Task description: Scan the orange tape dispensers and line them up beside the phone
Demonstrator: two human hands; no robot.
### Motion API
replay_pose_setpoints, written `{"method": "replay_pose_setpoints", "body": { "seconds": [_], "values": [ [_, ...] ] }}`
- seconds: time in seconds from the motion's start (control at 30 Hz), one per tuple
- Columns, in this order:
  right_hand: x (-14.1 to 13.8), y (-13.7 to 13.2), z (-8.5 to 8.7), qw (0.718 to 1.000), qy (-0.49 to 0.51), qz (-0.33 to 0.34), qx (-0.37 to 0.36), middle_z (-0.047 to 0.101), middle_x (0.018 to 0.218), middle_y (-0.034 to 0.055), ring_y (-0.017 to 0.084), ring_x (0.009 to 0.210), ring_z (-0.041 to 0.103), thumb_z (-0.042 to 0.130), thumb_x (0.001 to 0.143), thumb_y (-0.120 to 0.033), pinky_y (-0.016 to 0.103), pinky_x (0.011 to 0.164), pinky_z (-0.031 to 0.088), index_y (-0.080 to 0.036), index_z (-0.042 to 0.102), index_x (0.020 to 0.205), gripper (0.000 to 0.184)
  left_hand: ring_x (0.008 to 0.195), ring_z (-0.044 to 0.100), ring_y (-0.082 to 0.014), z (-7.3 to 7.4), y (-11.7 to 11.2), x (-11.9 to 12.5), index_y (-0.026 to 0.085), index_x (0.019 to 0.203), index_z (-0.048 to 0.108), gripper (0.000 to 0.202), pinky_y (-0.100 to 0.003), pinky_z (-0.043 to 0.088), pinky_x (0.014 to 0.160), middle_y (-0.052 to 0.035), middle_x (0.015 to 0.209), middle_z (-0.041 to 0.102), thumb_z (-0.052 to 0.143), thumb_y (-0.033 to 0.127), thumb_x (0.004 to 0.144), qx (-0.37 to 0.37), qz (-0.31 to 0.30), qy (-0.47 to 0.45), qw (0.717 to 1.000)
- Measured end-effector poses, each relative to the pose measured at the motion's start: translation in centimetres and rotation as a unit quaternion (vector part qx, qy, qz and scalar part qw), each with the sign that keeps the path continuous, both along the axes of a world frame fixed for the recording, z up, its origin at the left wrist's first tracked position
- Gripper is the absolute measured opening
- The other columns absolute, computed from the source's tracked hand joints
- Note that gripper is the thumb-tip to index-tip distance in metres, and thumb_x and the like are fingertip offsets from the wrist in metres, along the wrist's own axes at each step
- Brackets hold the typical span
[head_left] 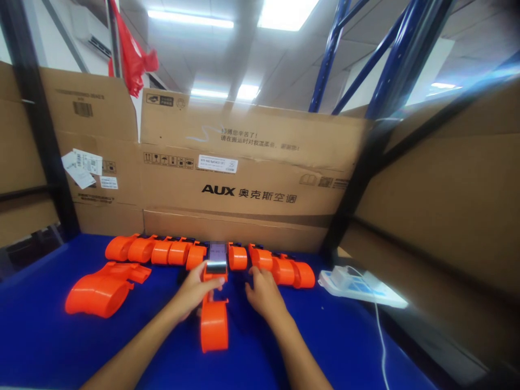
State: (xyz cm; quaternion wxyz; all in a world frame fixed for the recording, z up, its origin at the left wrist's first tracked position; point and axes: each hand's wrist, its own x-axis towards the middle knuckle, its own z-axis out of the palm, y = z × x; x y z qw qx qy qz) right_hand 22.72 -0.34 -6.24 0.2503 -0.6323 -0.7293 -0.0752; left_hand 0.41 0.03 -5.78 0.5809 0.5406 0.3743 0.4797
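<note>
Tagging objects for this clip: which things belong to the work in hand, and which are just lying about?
In use: orange tape dispenser, gripped by left hand; right hand beside it; row of orange dispensers behind.
Lying about: white device with cable; cardboard boxes; red bag; big orange shells at left.

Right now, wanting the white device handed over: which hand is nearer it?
Right. The right hand is left of the white device; the left hand is farther left, on the orange dispenser.
</note>
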Motion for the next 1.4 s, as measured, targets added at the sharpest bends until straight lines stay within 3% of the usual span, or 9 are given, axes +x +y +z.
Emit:
{"method": "replay_pose_setpoints", "body": {
  "seconds": [0.1, 0.3, 0.57, 0.77, 0.87, 0.93, 1.07, 1.17, 1.4],
  "values": [
    [-0.2, -0.1, -0.1, 1.0, -0.002, 0.014, -0.007, 0.067, 0.107, 0.0135, 0.03, 0.105, 0.062, 0.068, 0.075, -0.016, 0.037, 0.09, 0.048, -0.019, 0.064, 0.116, 0.041, 0.045, 0.055, -0.0094, 0.1, -0.1, 0.0, 0.018, 0.105, 0.063, 0.044, -0.022, 0.042, 0.047, -0.0006, 0.074, 0.071, 0.083, 0.037, 0.071, 0.003, -0.002, 0.0, 1.0],
    [0.0, -0.6, 0.1, 1.0, -0.002, 0.016, -0.019, 0.066, 0.097, 0.0113, 0.029, 0.096, 0.063, 0.069, 0.074, -0.013, 0.037, 0.084, 0.048, -0.021, 0.068, 0.099, 0.026, 0.045, 0.055, -0.0093, 0.5, -0.4, 0.0, 0.018, 0.103, 0.064, 0.042, -0.022, 0.042, 0.046, -0.0013, 0.074, 0.071, 0.083, 0.037, 0.07, 0.007, -0.003, -0.002, 1.0],
    [-0.8, -1.0, 0.5, 0.996, -0.013, 0.085, -0.016, 0.065, 0.1, 0.0108, 0.028, 0.098, 0.063, 0.065, 0.076, -0.007, 0.036, 0.089, 0.048, -0.024, 0.07, 0.112, 0.04, 0.046, 0.053, -0.0089, 0.5, -0.4, -0.1, 0.018, 0.104, 0.063, 0.042, -0.021, 0.042, 0.047, -0.0008, 0.075, 0.07, 0.082, 0.037, 0.072, 0.015, -0.008, -0.003, 1.0],
    [-0.6, -1.4, 1.2, 0.999, -0.023, 0.028, 0.002, 0.067, 0.096, 0.011, 0.028, 0.095, 0.064, 0.065, 0.076, -0.009, 0.035, 0.08, 0.048, -0.023, 0.071, 0.087, 0.018, 0.047, 0.054, -0.009, 0.6, -0.5, -0.1, 0.018, 0.104, 0.063, 0.041, -0.022, 0.042, 0.048, -0.0019, 0.077, 0.07, 0.081, 0.038, 0.073, 0.009, -0.015, 0.001, 1.0],
    [-0.7, -1.3, 2.0, 0.998, 0.039, 0.026, 0.039, 0.068, 0.087, 0.009, 0.026, 0.086, 0.064, 0.062, 0.079, -0.014, 0.033, 0.074, 0.048, -0.022, 0.068, 0.081, 0.01, 0.046, 0.054, -0.009, 0.5, -0.5, -0.2, 0.018, 0.102, 0.064, 0.042, -0.022, 0.042, 0.048, -0.001, 0.075, 0.07, 0.081, 0.041, 0.072, 0.009, -0.02, -0.004, 1.0],
    [-1.0, -1.2, 2.5, 0.985, 0.139, 0.074, 0.068, 0.067, 0.079, 0.006, 0.022, 0.077, 0.063, 0.059, 0.085, -0.022, 0.03, 0.068, 0.049, -0.021, 0.067, 0.081, 0.01, 0.045, 0.054, -0.0091, 0.6, -0.4, -0.2, 0.018, 0.102, 0.065, 0.042, -0.022, 0.042, 0.047, -0.0006, 0.073, 0.069, 0.081, 0.042, 0.072, 0.009, -0.019, -0.004, 1.0],
    [-2.2, -1.0, 2.5, 0.909, 0.356, 0.204, 0.072, 0.069, 0.076, 0.0035, 0.018, 0.066, 0.062, 0.058, 0.09, -0.04, 0.027, 0.06, 0.05, -0.019, 0.068, 0.087, 0.023, 0.045, 0.054, -0.0096, 0.6, -0.4, -0.2, 0.018, 0.105, 0.064, 0.043, -0.022, 0.041, 0.047, -0.0009, 0.072, 0.069, 0.079, 0.045, 0.075, 0.012, -0.012, 0.005, 1.0],
    [-3.1, -1.2, 2.2, 0.877, 0.424, 0.222, 0.05, 0.069, 0.074, 0.0023, 0.016, 0.061, 0.061, 0.063, 0.089, -0.042, 0.026, 0.056, 0.049, -0.018, 0.068, 0.091, 0.024, 0.046, 0.054, -0.0097, 0.6, -0.5, -0.2, 0.017, 0.106, 0.063, 0.042, -0.022, 0.041, 0.047, -0.0006, 0.071, 0.068, 0.077, 0.044, 0.077, 0.02, -0.011, 0.012, 1.0],
    [-4.1, -2.0, 2.2, 0.898, 0.383, 0.197, 0.091, 0.068, 0.073, 0.0025, 0.016, 0.064, 0.063, 0.061, 0.09, -0.035, 0.026, 0.06, 0.052, -0.019, 0.064, 0.084, 0.017, 0.047, 0.053, -0.0092, 0.8, -0.6, -0.1, 0.017, 0.103, 0.062, 0.037, -0.021, 0.042, 0.048, -0.0001, 0.07, 0.066, 0.076, 0.042, 0.079, 0.029, -0.011, 0.013, 0.999]
  ]
}}
